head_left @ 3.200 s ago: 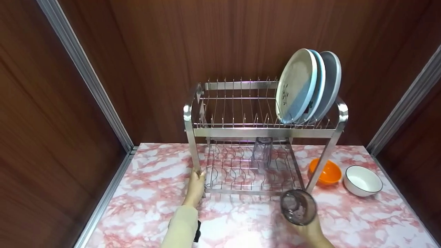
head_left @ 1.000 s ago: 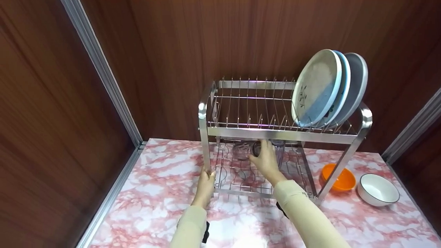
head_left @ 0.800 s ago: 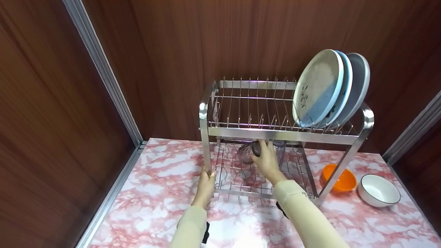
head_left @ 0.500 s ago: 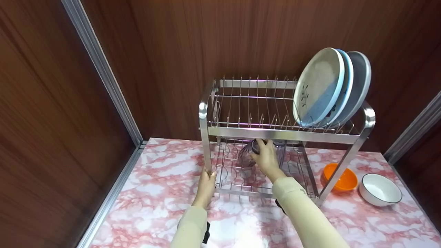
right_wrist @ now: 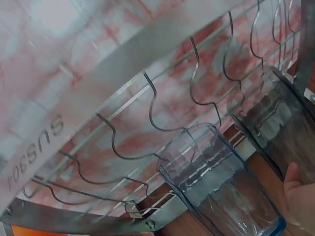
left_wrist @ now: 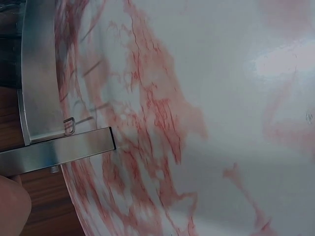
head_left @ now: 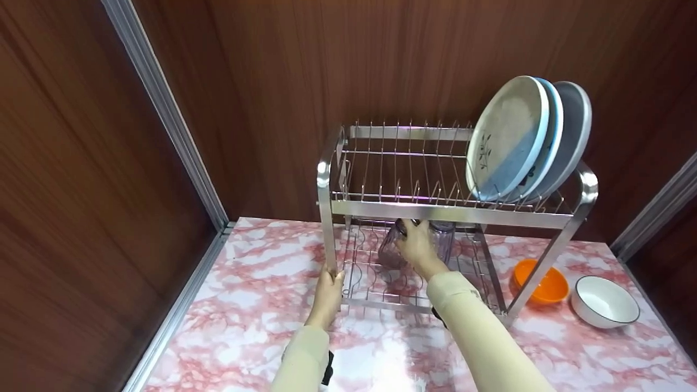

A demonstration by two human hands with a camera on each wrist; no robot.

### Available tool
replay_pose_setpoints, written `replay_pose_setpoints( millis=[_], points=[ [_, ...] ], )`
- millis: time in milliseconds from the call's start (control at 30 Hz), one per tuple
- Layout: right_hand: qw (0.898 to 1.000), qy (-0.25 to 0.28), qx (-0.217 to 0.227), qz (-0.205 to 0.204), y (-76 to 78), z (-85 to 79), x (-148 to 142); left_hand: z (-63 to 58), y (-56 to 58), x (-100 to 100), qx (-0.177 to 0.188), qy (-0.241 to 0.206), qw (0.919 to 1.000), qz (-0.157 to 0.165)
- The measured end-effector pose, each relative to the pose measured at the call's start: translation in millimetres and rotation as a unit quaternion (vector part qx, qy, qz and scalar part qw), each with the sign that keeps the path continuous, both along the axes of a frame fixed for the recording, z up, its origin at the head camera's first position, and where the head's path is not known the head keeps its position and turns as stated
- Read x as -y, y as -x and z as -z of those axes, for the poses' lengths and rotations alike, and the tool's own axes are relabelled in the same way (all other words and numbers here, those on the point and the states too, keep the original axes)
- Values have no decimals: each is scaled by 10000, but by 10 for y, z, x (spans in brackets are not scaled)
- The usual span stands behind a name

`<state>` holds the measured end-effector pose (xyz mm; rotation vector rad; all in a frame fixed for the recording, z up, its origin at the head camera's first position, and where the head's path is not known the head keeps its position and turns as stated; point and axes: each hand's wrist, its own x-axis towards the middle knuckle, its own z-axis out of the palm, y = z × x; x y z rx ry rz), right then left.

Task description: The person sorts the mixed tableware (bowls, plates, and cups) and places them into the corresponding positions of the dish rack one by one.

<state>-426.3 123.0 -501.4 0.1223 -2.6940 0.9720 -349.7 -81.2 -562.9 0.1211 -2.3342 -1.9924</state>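
My right hand [head_left: 418, 244] reaches under the upper tier of the steel dish rack [head_left: 452, 212] and grips a purplish glass tumbler [head_left: 389, 253] near its base. The tumbler leans a little, mouth down, close over the lower wire shelf; in the right wrist view this tumbler [right_wrist: 278, 125] has its rim at the wires. Right beside it, a second glass tumbler [head_left: 445, 242] stands upside down on the same shelf, partly behind my hand. My left hand [head_left: 328, 291] holds the rack's left front leg low down; only a bit of that hand shows in the left wrist view.
Several plates [head_left: 506, 144] stand on edge at the right of the upper tier. An orange bowl [head_left: 550, 286] sits just beyond the rack's right leg, with a white bowl [head_left: 604, 305] next to it. Wood panels [head_left: 272, 109] enclose the marbled tabletop [head_left: 245, 326].
My right hand carried the tumbler from in front of the rack onto the lower shelf. There the tumbler turned from lying sideways to nearly upright, mouth down. The left hand stayed on the leg.
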Motion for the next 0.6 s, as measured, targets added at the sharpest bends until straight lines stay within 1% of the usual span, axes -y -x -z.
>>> replay_pose_setpoints(
  millis=[100, 167, 300, 533, 600],
  points=[
    [9995, -115, -186, -207, 16, 11, 18, 2, -3, 2, 4, -34, 10000, 30],
    [9993, -82, -248, -281, 24, 13, 34, 0, -6, 1, -12, -50, 10000, 46],
    [9990, -50, -277, -348, 34, 20, 63, -5, -16, 2, -47, 22, 10000, 70],
    [9974, 71, -631, -335, 54, 54, 84, 11, -10, 13, -55, 28, 9999, 131],
    [9973, 112, -627, -371, 55, 75, 88, 20, -4, 17, -87, 31, 9999, 118]
  ],
)
